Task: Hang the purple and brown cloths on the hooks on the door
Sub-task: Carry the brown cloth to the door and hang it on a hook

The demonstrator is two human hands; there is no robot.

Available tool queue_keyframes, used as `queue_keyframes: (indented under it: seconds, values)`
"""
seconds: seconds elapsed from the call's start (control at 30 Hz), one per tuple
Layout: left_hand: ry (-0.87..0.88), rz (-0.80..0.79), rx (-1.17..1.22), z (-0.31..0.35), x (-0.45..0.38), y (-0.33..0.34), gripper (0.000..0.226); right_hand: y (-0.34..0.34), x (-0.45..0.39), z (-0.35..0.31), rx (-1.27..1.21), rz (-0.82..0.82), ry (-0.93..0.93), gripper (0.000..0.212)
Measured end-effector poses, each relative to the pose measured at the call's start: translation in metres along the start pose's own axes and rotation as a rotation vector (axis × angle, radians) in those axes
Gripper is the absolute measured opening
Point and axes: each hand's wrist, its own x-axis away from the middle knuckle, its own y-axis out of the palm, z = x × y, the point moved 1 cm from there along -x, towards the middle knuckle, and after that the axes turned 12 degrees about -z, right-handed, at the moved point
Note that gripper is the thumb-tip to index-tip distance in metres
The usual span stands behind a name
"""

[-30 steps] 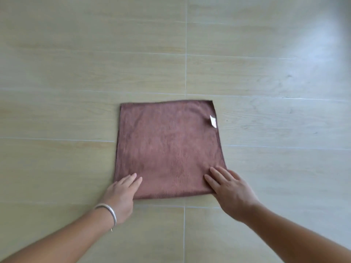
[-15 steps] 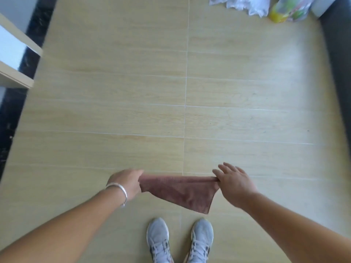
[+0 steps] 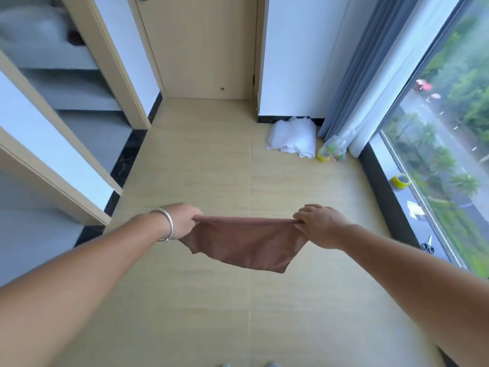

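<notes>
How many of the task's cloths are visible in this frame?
1: the brown cloth, stretched between the left hand and right hand above the floor. The purple one is out of view.

cloth [image 3: 244, 243] between hands | door [image 3: 203, 46] ahead | window [image 3: 447, 133] right

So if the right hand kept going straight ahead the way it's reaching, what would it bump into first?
Nothing soon, it seems. The right hand, pinching the brown cloth, reaches over bare beige floor toward the white wall beside the closed beige wooden door; depth is unclear.
</notes>
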Motion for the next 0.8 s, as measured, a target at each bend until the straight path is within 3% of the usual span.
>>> queue_keyframes:
  seconds: [0.37, 0.67, 0.8]
  values:
    - [0.04, 0.441, -0.056, 0.007, 0.181, -0.205, 0.036, -0.279, 0.109, -0.007, 0.134, 0.443, 0.045, 0.035]
    - [-0.081, 0.69, -0.243, -0.005, 0.314, -0.283, 0.038, -0.403, 0.183, -0.061, 0.251, 0.731, 0.082, 0.037]
    - [-0.125, 0.773, -0.307, -0.017, 0.349, -0.296, 0.037, -0.428, 0.194, -0.08, 0.262, 0.777, 0.065, 0.039]
